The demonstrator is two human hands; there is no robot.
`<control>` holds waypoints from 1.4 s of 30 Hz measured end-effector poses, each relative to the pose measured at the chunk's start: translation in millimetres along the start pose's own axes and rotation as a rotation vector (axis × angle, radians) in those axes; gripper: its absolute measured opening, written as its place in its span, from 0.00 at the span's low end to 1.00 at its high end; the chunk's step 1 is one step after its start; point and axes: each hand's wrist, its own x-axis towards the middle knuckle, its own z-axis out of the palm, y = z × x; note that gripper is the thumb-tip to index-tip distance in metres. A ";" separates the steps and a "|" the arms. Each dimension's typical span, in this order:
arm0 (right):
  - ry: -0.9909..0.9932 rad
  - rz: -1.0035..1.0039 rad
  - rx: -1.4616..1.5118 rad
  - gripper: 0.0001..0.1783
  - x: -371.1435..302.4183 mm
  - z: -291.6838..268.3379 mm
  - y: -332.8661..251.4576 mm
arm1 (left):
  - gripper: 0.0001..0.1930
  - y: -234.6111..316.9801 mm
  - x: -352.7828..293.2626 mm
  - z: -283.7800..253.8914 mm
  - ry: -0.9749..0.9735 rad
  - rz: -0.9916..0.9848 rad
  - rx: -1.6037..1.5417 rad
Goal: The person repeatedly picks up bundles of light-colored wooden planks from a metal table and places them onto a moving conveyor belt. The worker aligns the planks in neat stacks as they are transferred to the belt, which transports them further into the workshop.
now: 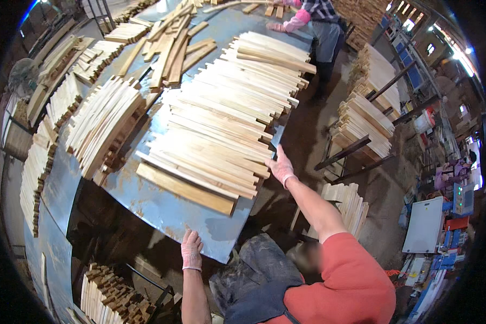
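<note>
A row of pale wooden strips (210, 129) lies side by side across a blue-grey metal-topped table (200, 232). Wearing a pale pink-and-white glove, my left hand (191, 250) rests its loosely bent fingers at the table's near edge; it holds no strip. My right hand (280, 167), in a similar glove, is open by the right edge, thumb and fingers apart. Its thumb is close to the strip ends; whether it touches them I cannot tell. A wider board (183, 189) lies nearest me, at the front of the row.
Across the table stands another person (326, 35) in pink gloves and an apron. Loose strips (173, 51) lie crisscrossed at the far left, near a stacked bundle (105, 121). A rack with metal bars (343, 153) holds boards at right. More strips (113, 297) stand low at left.
</note>
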 end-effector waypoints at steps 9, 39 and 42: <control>0.123 -0.083 0.184 0.50 196.4 28.7 17.1 | 0.14 12.2 120.3 140.5 0.390 -0.125 -0.204; -0.842 0.105 0.599 0.37 233.9 116.6 -75.6 | 0.35 78.4 146.2 78.4 0.250 0.366 -0.056; -0.840 0.212 0.433 0.35 213.5 111.4 -88.3 | 0.33 90.1 148.3 65.6 0.197 0.208 -0.172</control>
